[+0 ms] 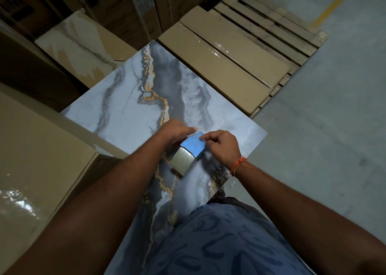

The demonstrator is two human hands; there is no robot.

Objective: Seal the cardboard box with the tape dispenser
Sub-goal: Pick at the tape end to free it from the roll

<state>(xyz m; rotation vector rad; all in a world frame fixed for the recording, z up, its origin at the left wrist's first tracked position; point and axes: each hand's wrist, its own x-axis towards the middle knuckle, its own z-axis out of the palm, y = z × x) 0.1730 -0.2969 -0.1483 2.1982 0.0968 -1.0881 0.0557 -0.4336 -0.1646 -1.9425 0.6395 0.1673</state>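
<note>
Both hands hold a blue plastic tape dispenser point(193, 147) with a roll of clear tape just above a glossy grey-blue marble slab point(129, 99). The left hand point(177, 131) grips its far side with closed fingers. The right hand point(221, 145) pinches its blue top between thumb and forefinger. A flat brown cardboard box point(223, 66) lies beyond the slab.

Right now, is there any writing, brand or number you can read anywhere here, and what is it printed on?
None can be read for certain.
Stacked cartons at the back: dark printed logos and lines of text, too blurred and dim to read.
White sticker on one of those cartons: small print, too small to read.
Tape dispenser in the hands: no writing visible.
Sealed cardboard box on the pallet: plain, no print visible.
</note>
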